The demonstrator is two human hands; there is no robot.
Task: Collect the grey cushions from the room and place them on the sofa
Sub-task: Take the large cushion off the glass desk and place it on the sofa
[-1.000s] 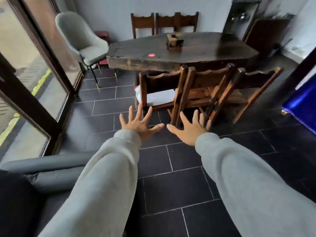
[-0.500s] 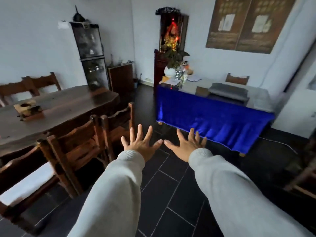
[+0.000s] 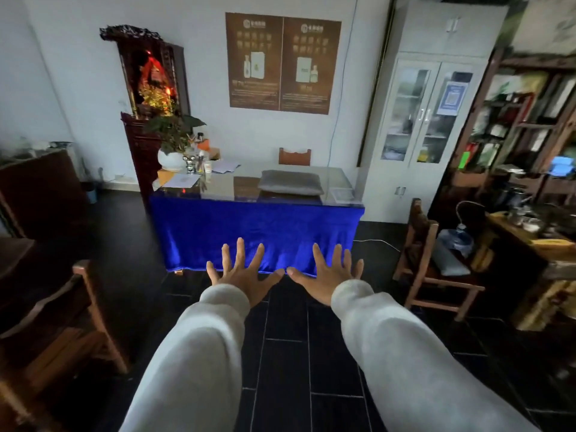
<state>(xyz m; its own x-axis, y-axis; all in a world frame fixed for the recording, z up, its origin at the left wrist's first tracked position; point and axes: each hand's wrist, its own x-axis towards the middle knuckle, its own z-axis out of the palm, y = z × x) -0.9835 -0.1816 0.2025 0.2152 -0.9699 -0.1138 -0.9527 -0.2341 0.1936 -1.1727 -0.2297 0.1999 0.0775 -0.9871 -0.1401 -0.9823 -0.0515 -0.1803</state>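
A grey cushion (image 3: pixel 291 182) lies flat on a glass-topped table draped in blue cloth (image 3: pixel 255 232), straight ahead. A second greyish cushion (image 3: pixel 448 260) rests on the seat of a wooden chair (image 3: pixel 419 244) at the right. My left hand (image 3: pixel 243 275) and my right hand (image 3: pixel 327 275) are stretched out in front of me, palms down, fingers spread, holding nothing. Both hands hover over the dark floor, well short of the table. No sofa is in view.
A dark wooden shrine cabinet (image 3: pixel 149 98) and a potted plant (image 3: pixel 173 141) stand at the table's left end. A white glass-door cabinet (image 3: pixel 424 120) and cluttered shelves (image 3: pixel 530 120) fill the right. Wooden chairs (image 3: pixel 62 322) stand at the near left. Dark tiled floor (image 3: pixel 286 353) lies ahead.
My view has swung to the right, from the dining table and chairs to the blue-draped table, which now faces me. Both hands stay open and spread.
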